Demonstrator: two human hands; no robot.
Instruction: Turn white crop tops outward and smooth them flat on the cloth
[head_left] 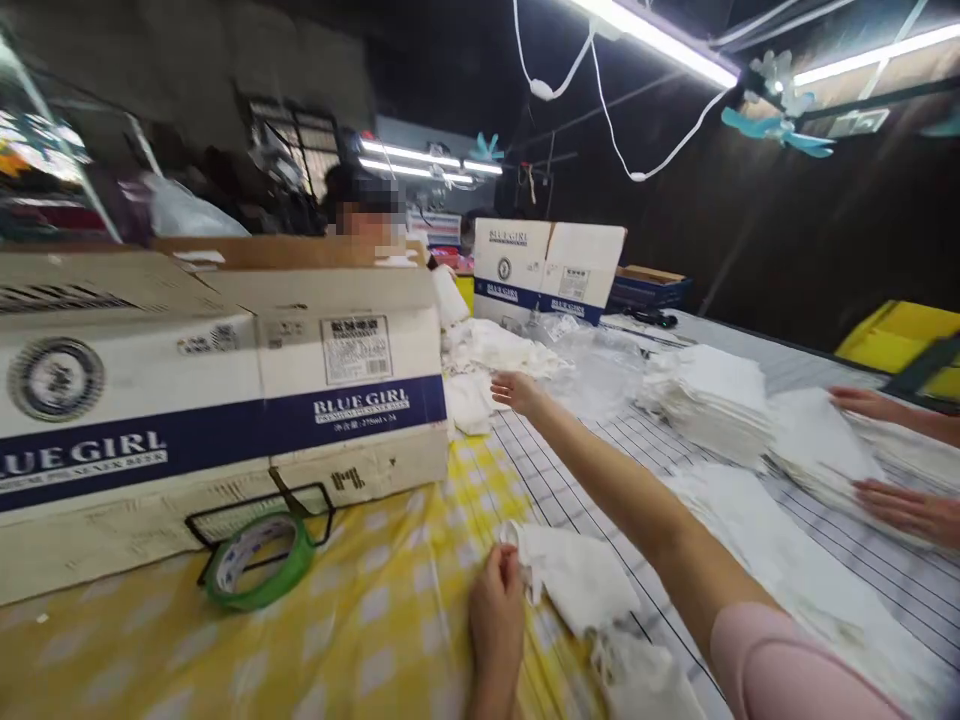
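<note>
At the lower middle, my left hand is closed, fingertips pinching the edge of a white cloth piece that lies on the table. Stretched forward across the table, my right hand has its fingers extended and nothing visible in them. Just beyond it lies a loose heap of white cloth pieces. Another crumpled white cloth is nearer to me, under my right forearm. The exact kind of these cloth pieces cannot be made out.
A large "BLUE GIRL" carton stands at left, with a green tape roll before it. Another carton stands farther back. White cloth stacks lie right, where a co-worker's hands rest on cloth. Another person is behind the near carton.
</note>
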